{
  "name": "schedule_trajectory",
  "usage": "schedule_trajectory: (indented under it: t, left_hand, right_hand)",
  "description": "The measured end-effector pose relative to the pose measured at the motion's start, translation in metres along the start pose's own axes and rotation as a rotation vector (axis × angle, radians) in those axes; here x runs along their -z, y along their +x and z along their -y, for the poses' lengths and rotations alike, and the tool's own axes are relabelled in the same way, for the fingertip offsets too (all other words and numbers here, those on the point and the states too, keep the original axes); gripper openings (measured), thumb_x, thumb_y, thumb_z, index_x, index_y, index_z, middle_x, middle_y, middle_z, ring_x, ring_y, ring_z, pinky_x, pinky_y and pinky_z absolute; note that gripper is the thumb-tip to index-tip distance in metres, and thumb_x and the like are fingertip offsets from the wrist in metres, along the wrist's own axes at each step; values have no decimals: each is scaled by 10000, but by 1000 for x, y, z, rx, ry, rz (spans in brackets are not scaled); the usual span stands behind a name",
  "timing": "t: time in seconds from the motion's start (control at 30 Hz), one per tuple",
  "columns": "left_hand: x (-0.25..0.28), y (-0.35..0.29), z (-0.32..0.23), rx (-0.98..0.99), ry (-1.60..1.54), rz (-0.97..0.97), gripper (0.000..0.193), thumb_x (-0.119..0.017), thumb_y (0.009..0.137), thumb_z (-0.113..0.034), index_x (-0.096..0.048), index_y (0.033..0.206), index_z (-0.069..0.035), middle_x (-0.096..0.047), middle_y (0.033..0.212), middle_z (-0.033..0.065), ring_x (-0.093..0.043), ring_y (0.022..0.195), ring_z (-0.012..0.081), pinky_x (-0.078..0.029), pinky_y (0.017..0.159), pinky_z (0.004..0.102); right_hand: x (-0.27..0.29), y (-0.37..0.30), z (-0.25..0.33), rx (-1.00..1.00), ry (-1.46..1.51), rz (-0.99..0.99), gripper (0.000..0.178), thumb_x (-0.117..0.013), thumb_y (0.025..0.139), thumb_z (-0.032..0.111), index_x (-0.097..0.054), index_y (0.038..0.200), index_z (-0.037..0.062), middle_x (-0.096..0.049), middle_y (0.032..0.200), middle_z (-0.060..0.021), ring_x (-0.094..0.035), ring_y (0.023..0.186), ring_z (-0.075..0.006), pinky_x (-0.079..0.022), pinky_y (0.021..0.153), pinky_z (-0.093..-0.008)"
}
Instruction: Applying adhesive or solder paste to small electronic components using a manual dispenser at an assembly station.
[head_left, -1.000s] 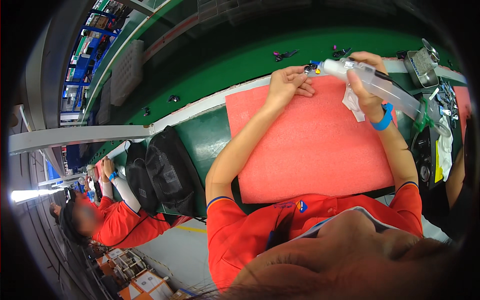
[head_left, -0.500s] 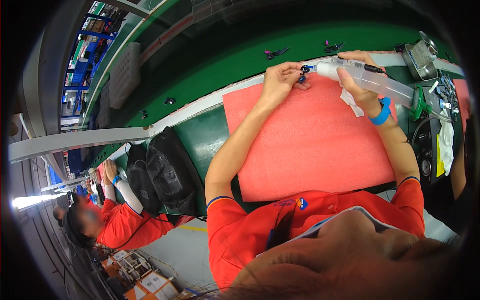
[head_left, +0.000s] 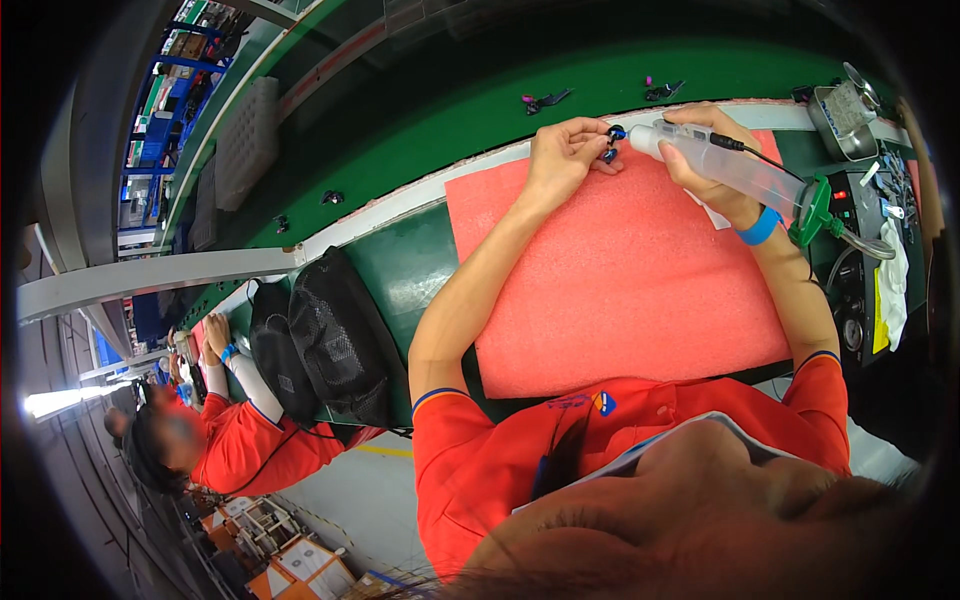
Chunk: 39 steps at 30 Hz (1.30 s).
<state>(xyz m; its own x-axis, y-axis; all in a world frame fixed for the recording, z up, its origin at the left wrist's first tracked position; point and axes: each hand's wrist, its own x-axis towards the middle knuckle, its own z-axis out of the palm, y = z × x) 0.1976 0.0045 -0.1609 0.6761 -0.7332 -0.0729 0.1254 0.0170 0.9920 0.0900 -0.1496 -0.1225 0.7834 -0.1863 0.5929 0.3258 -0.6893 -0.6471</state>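
My left hand [head_left: 562, 162] pinches a small black and blue part [head_left: 609, 154] between thumb and fingertips, above the far edge of a pink foam mat [head_left: 630, 270]. In my right hand [head_left: 715, 170] is a dispensing syringe [head_left: 745, 172] with a clear barrel, its fingers wrapped round the front half. The syringe's blue tip [head_left: 618, 133] points left and meets or nearly meets the part; the exact contact is too small to tell. A green cap [head_left: 815, 212] closes the syringe's back end and joins a hose. A white tissue [head_left: 712, 213] lies partly hidden under my right wrist.
Beyond a white rail, a green conveyor belt [head_left: 430, 130] carries several small dark parts [head_left: 546, 102]. Right of the mat stand a metal container [head_left: 843, 122] and a black control box [head_left: 855, 290] with a gauge. Black bags [head_left: 335, 335] lie left; a co-worker [head_left: 250, 440] sits beyond them.
The syringe's back end has swung nearer to me and slightly left, with its tip still at the part. Parts on the belt have drifted left. My left hand has barely moved.
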Motion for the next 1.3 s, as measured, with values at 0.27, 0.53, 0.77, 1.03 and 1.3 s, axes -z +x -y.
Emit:
schedule_trajectory:
  t: [0.27, 0.53, 0.77, 1.03, 1.3]
  left_hand:
    - [0, 2, 3, 0, 5, -4, 149, -447, 806, 18, -500, 929, 85, -584, 779, 139, -598, 661, 188, -512, 590, 247]
    - [0, 2, 7, -33, -28, -40, 121, -464, 794, 40, -509, 892, 93, -574, 741, 142, -604, 613, 190, -515, 515, 244]
    - [56, -3, -29, -23, 545, -411, 185, -531, 770, -68, -536, 912, 49, -606, 774, 123, -599, 609, 170, -480, 493, 238]
    - [103, -12, -19, -437, 1546, -748, 174, -567, 722, -97, -570, 881, -26, -575, 676, 154, -572, 680, 306, -463, 610, 361]
    - [38, 25, -10, -179, 1548, -352, 180, -568, 715, -138, -565, 843, -11, -571, 734, 212, -562, 634, 351, -453, 580, 410]
  right_hand:
    - [1, 1, 0, 40, -19, 7, 237, -640, 649, 89, -556, 858, 13, -591, 804, -101, -582, 696, -176, -461, 625, -243]
    - [3, 4, 7, 36, -56, 47, 236, -635, 655, 93, -551, 859, 7, -591, 763, -97, -579, 664, -170, -460, 606, -238]
    - [0, 4, 2, -52, 344, -198, 262, -596, 717, 89, -524, 954, 3, -564, 770, -83, -555, 623, -128, -443, 558, -215]
    - [3, 13, -2, -168, 524, -313, 268, -556, 766, 82, -503, 1013, -7, -548, 815, -101, -547, 568, -124, -439, 541, -203]
    - [6, 12, 1, -158, 506, -272, 254, -549, 768, 66, -502, 1004, -16, -563, 820, -119, -558, 579, -130, -447, 540, -206]
